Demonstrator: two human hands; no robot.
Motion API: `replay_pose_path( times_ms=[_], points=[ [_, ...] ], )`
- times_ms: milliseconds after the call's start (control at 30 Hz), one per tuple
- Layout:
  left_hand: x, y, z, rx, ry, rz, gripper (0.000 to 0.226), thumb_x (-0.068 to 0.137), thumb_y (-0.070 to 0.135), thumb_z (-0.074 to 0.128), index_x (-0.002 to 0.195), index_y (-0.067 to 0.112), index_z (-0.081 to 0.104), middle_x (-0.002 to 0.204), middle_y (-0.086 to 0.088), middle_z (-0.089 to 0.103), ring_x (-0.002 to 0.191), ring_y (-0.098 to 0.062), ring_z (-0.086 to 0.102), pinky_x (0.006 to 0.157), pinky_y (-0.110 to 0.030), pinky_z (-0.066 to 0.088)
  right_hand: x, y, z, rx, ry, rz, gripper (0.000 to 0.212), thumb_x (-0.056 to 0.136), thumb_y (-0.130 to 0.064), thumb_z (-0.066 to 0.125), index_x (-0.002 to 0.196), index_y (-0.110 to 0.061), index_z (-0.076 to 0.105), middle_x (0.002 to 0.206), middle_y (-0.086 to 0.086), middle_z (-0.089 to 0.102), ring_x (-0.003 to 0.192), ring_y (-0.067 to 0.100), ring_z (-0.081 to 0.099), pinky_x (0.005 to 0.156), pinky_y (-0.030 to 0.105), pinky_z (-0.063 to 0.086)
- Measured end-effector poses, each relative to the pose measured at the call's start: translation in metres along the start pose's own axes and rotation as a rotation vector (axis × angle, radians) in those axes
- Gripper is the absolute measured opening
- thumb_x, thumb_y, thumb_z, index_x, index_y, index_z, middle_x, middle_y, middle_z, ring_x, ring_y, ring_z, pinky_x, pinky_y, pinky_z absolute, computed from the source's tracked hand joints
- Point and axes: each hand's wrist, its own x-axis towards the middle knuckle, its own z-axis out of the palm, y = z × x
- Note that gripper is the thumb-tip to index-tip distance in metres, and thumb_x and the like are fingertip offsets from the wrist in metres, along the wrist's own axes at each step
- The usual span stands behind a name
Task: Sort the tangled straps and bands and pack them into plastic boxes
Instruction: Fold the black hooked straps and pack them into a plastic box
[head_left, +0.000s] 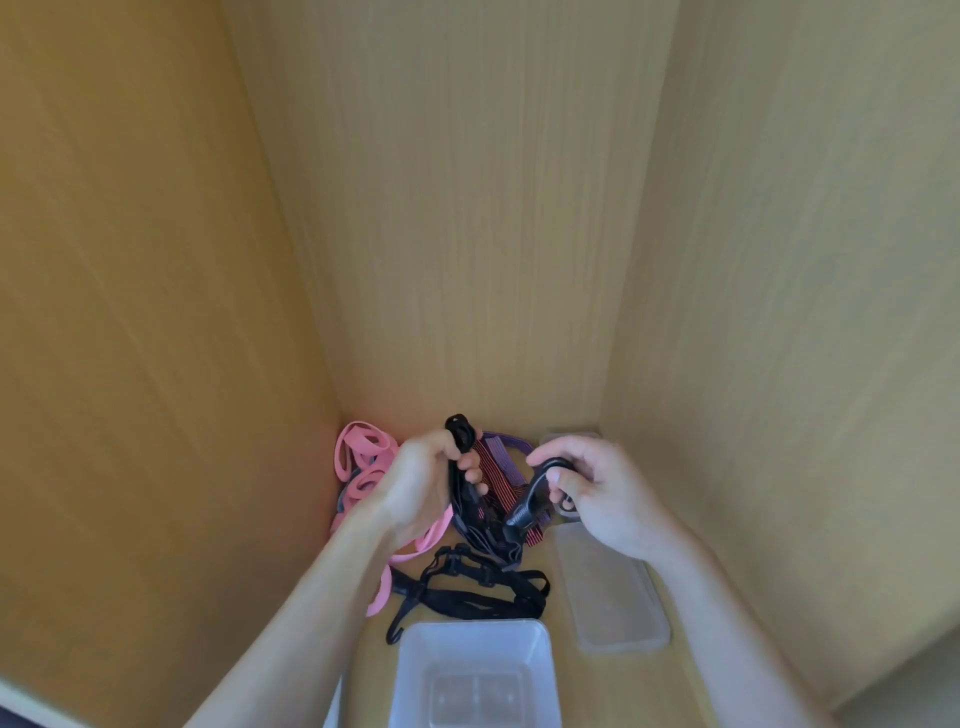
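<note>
The grip of the left hand (421, 483) is clamped: its fingers curl round a bunch of black cords, and a black hook (460, 431) sticks up above the fist. The grip of the right hand (597, 488) is closed too, thumb and fingers pinching the curved top of a second black hook (530, 493), which hangs down and to the left. Both hands are raised just above the surface (560, 605), near the back of a wooden compartment.

Between the hands hangs the tangle: a flat elastic band striped red and black (493, 478), with a purple band (501, 449) behind it, both running down into the dark cords held by the left hand. How these are knotted together cannot be made out.

To the left, against the side wall, lies a heap of pink bands (363, 457), flat, smooth and looped; some trail under the left wrist toward the front. In front of the tangle, black webbing straps (478, 587) with plastic buckles lie sprawled on the surface, their near edge touching the far rim of a clear plastic box (472, 631). The box is rectangular with rounded corners, open-topped and translucent.

Right of the box, under the right forearm, a clear lid (613, 587) lies flat. Behind the right hand, in the back corner, part of another clear plastic piece (566, 436) shows. The walls (467, 208) are pale wood-grain panels.
</note>
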Motion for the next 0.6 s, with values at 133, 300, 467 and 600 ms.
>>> replay_pose_path(
  times_ms=[133, 300, 467, 600],
  points=[
    [0.004, -0.009, 0.008, 0.132, -0.046, 0.040, 0.053, 0.064, 0.006, 0.050, 0.117, 0.004, 0.048, 0.070, -0.002, 0.043, 0.063, -0.018, 0.045, 0.070, -0.037, 0.043, -0.002, -0.011, 0.006, -0.011, -0.050, -0.054, 0.033, 0.094, -0.008, 0.053, 0.095, -0.041, 0.057, 0.082, -0.004, 0.068, 0.071, 0.009, 0.064, 0.069, 0.028, 0.050],
    [0.005, -0.010, 0.015, 0.246, -0.259, 0.136, 0.031, 0.057, 0.003, 0.048, 0.085, 0.014, 0.058, 0.075, -0.005, 0.052, 0.074, -0.024, 0.050, 0.069, -0.032, 0.048, -0.002, -0.024, 0.009, 0.108, -0.051, -0.061, 0.020, 0.095, -0.001, 0.057, 0.099, -0.019, 0.063, 0.076, -0.001, 0.071, 0.067, 0.010, 0.065, 0.062, 0.023, 0.050],
    [-0.002, -0.013, 0.018, 0.296, -0.305, 0.132, 0.041, 0.061, 0.007, 0.061, 0.101, 0.017, 0.057, 0.091, -0.007, 0.058, 0.090, -0.025, 0.060, 0.081, -0.041, 0.050, -0.001, -0.029, 0.010, 0.205, 0.018, -0.074, 0.019, 0.095, 0.001, 0.060, 0.101, -0.015, 0.068, 0.076, 0.000, 0.073, 0.061, 0.007, 0.064, 0.055, 0.019, 0.046],
    [-0.005, -0.016, 0.019, 0.494, -0.178, 0.079, 0.059, 0.068, 0.010, 0.072, 0.121, 0.010, 0.048, 0.101, -0.009, 0.056, 0.089, -0.018, 0.059, 0.083, -0.038, 0.049, 0.000, -0.030, 0.012, 0.209, 0.026, -0.091, 0.022, 0.093, -0.001, 0.063, 0.099, -0.020, 0.072, 0.078, 0.003, 0.074, 0.061, 0.012, 0.064, 0.054, 0.014, 0.046]
  ],
)
